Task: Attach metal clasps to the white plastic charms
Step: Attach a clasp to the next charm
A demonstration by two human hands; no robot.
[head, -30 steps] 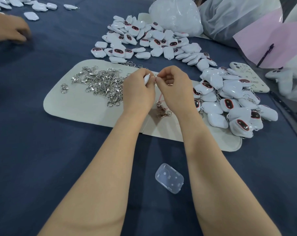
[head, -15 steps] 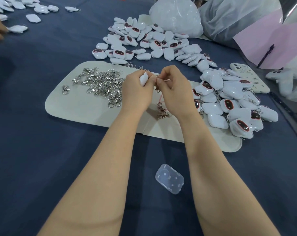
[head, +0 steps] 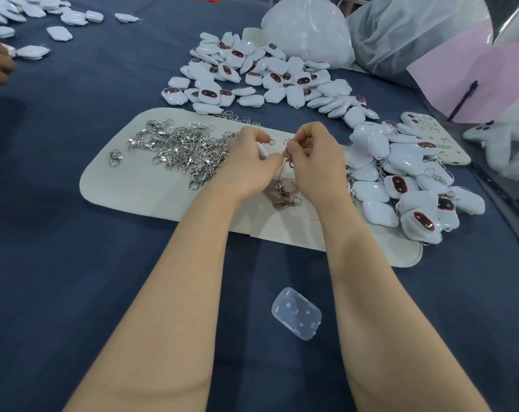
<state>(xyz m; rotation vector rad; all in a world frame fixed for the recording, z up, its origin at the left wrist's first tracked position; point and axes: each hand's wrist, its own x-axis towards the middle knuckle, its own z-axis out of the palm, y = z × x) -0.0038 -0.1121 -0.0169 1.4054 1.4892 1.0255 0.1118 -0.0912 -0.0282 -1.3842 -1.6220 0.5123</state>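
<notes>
Head view: over the mat (head: 133, 185), our left hand (head: 250, 166) pinches a charm (head: 262, 150), our right hand (head: 316, 162) a clasp (head: 288, 143). We judge the charm light, rigid and slick: grip its edges.

White charms (head: 377, 212) with dark red-rimmed faces, silver clasps (head: 189, 151), navy cloth (head: 59, 263).

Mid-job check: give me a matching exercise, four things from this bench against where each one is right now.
Things:
1 clasp pile
2 clear case
3 white charm
4 clasp being fitted

Places:
A in the left hand
B on the blue cloth, nearest the camera
C in the right hand
D on the mat

Pairs: 1-D, 2-B, 3-A, 4-C.
</notes>
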